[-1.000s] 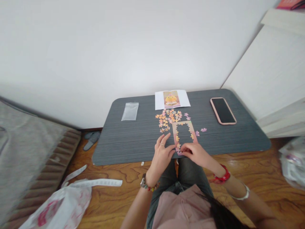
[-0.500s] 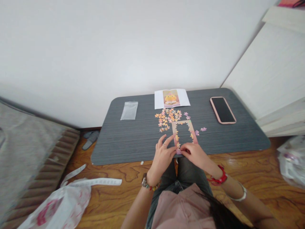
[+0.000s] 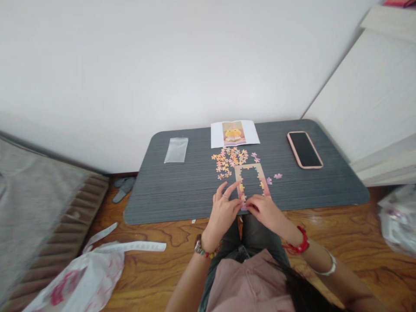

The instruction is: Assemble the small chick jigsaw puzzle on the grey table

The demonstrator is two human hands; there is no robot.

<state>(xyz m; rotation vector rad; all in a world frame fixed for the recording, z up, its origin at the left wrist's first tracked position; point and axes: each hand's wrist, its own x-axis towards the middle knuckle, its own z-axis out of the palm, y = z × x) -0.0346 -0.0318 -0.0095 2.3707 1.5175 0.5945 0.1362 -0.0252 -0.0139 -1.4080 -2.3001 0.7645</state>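
Observation:
A jigsaw puzzle border point(image 3: 264, 177) forms a rectangular ring with a hollow middle near the table's front edge. My left hand point(image 3: 224, 208) rests at its lower left corner, fingers spread, thumb touching the bottom edge. My right hand point(image 3: 267, 213) pinches a puzzle piece at the bottom edge beside the left thumb; the fingers mostly hide it. Behind the border lies a heap of loose puzzle pieces point(image 3: 222, 162), mostly orange and yellow. Purple pieces point(image 3: 277, 176) lie apart to the right. A reference picture sheet point(image 3: 250, 133) with a yellow figure lies at the back.
The dark table point(image 3: 175, 190) stands against a white wall. On it are a clear plastic bag point(image 3: 176, 150) at left and a pink-cased phone point(image 3: 304, 150) at right. On the floor lie slippers point(image 3: 124, 189) and a white plastic bag point(image 3: 94, 277).
Both hands stay at the bottom edge of the border with barely any movement. The view has shifted very slightly.

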